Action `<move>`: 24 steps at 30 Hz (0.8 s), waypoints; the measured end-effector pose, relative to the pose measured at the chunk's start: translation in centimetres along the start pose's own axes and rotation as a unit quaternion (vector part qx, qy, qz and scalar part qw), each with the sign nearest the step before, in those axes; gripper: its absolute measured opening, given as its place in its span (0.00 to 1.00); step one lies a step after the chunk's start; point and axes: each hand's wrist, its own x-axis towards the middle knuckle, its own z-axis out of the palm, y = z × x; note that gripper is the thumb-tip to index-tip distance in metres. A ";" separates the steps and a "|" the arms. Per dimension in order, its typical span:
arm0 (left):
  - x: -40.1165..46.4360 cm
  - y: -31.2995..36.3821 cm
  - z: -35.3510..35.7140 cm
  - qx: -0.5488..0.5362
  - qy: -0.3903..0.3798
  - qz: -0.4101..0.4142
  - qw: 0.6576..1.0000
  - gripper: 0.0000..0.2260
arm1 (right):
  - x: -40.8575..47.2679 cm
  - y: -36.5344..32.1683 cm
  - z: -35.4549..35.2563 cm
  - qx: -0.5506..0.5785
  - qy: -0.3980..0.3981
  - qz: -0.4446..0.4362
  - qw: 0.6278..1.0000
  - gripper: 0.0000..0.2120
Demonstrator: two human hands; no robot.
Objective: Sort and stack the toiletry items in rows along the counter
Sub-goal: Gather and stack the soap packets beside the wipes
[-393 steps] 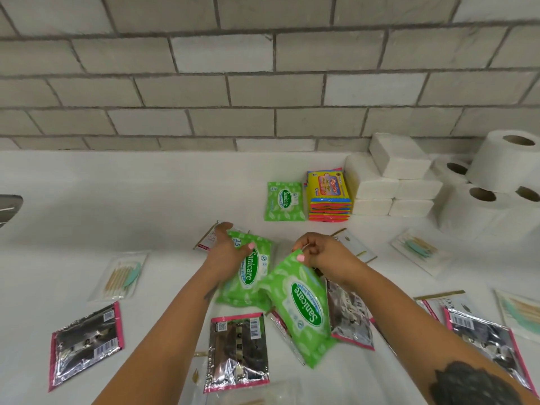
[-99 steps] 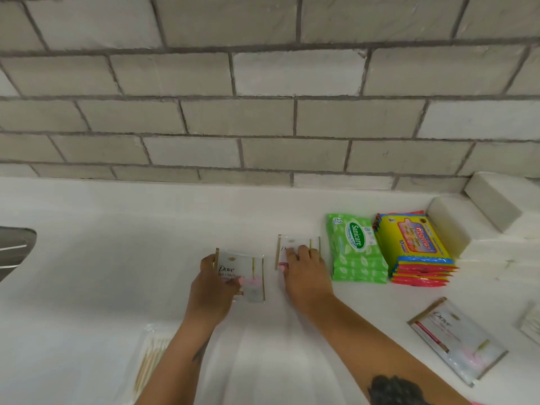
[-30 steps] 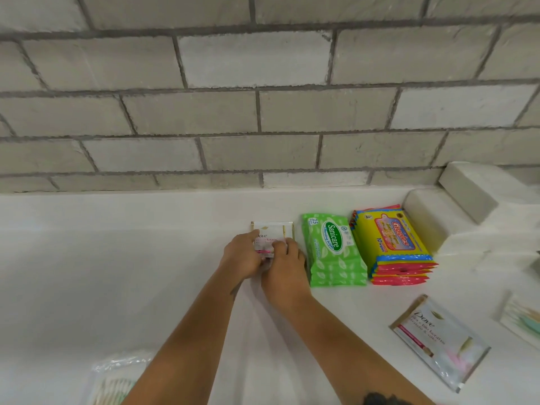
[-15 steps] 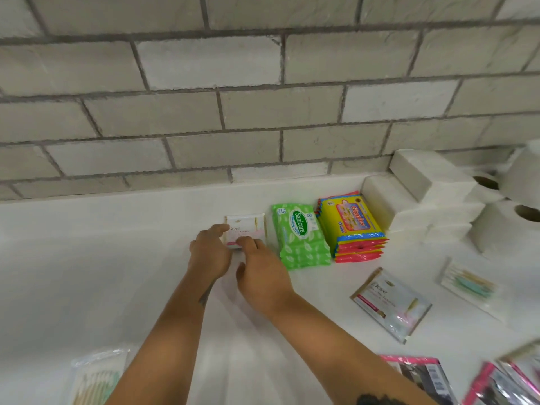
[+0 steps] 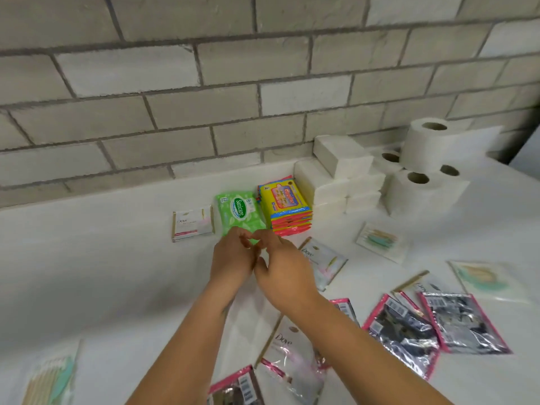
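Our left hand and right hand hover together, fingers loosely curled, grasping nothing. Just beyond the fingers sit the wipes; left of them, the Dove stack (flat on the surface).

wall: grey-white painted brick, dark mortar | counter: white, matte | light: even

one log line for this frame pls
phase: between picks | left hand: empty | right hand: empty | soap packets: stacked beside green wipes | loose soap packet: near right hand
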 end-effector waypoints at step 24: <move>1.0 4.2 10.8 0.205 -0.119 -0.089 0.967 0.23 | -4.7 9.2 -7.5 -0.011 0.004 0.046 0.999 0.19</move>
